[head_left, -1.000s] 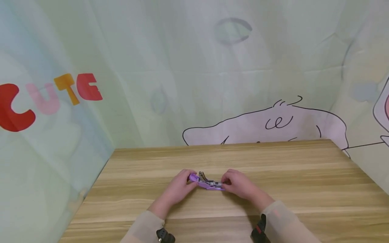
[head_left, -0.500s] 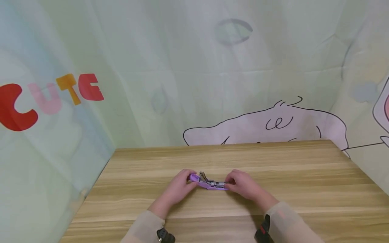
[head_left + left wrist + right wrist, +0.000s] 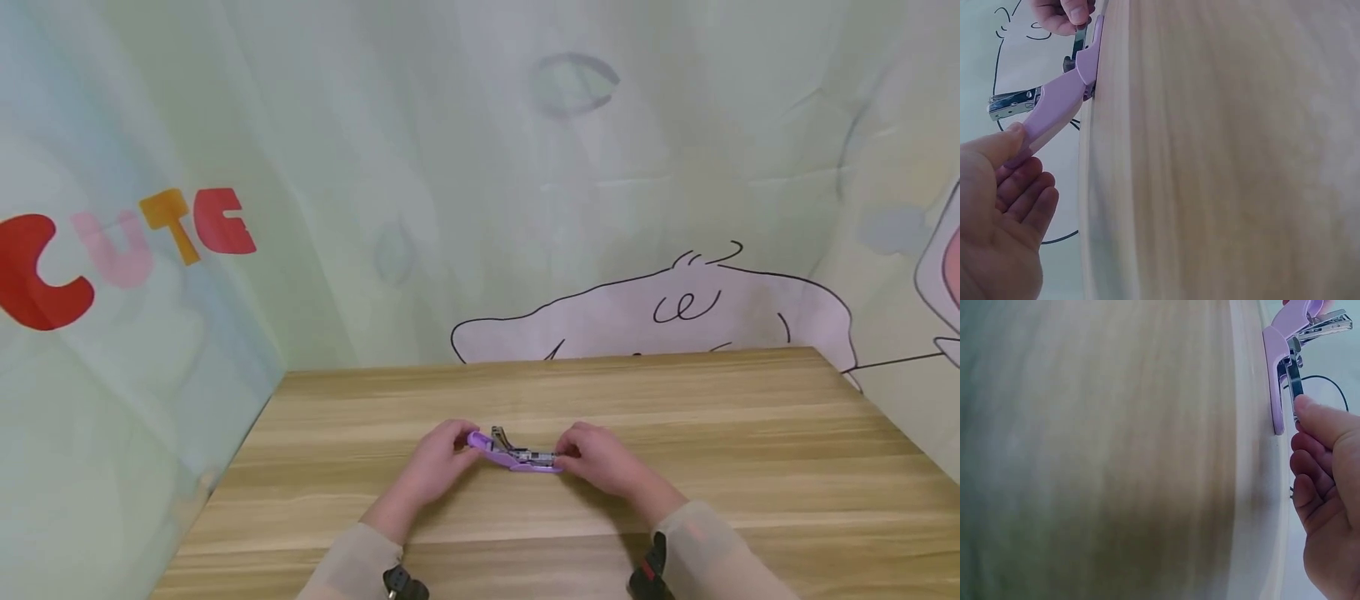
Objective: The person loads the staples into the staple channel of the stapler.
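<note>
A purple stapler (image 3: 501, 457), folded wide apart, lies on the wooden table between both hands. My left hand (image 3: 441, 458) pinches the end of its raised purple cover (image 3: 1054, 109) between thumb and fingers. From under that cover a silver metal arm (image 3: 1015, 104) sticks out at an angle. At the other end my right hand (image 3: 598, 456) pinches the tip of the dark metal rail (image 3: 1295, 374) above the purple base (image 3: 1275, 394). In the right wrist view, its other fingers curl below the thumb. Fingers hide the rail's very tip.
The wood-grain table (image 3: 360, 400) reaches back to a pale printed curtain (image 3: 337, 183) with coloured letters and a cartoon outline. Dark wrist devices (image 3: 406, 582) sit at both sleeves.
My right hand has shifted slightly right along the stapler, showing more of the rail. My left hand keeps its hold on the cover, moving only slightly left.
</note>
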The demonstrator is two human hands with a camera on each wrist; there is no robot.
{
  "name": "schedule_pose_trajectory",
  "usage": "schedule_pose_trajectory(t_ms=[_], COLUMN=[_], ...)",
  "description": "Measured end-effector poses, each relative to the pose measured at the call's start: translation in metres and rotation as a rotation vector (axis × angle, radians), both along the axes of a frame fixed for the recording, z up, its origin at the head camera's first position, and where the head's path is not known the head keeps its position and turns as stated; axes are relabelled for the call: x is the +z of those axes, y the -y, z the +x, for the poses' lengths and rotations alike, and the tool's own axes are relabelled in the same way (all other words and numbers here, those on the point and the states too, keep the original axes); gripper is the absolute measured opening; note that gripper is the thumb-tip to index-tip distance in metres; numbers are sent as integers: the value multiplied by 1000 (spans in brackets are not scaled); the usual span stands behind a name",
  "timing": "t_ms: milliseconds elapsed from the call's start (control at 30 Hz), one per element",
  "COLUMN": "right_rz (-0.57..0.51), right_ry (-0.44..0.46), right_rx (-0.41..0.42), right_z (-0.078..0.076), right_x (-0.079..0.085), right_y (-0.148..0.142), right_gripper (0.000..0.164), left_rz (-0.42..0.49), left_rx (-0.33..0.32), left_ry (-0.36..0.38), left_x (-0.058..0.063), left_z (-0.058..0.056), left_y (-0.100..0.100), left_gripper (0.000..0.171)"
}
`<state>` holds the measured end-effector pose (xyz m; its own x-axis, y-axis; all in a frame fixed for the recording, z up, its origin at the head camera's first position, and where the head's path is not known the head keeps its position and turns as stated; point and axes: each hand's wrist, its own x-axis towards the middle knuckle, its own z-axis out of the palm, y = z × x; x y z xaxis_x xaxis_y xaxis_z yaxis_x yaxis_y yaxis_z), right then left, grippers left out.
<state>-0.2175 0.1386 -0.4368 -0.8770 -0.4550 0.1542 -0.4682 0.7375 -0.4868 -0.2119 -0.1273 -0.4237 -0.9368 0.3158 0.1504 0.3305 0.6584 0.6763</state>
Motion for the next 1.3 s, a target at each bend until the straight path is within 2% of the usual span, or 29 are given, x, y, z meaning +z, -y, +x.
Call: schedule_pose_trajectory(t_ms=[200, 600, 833, 1300], right_rz=[32, 55, 60, 37], right_ry=[0, 4, -1, 0], right_rx=[-13, -11, -21, -19], right_z=[1, 2, 1, 1], right_x=[-2, -3, -4, -3], right_y=[2, 5, 3, 3], right_gripper=[6, 7, 8, 10], left_rz=[3, -4, 0, -4], left_rx=[-8, -4, -47, -78], left_ry=[-2, -6, -22, -26], left_x=[-2, 2, 9, 17], left_z=[-1, -2, -4, -7], left_y=[-1, -8, -14, -32], left_gripper=[27, 25, 31, 24])
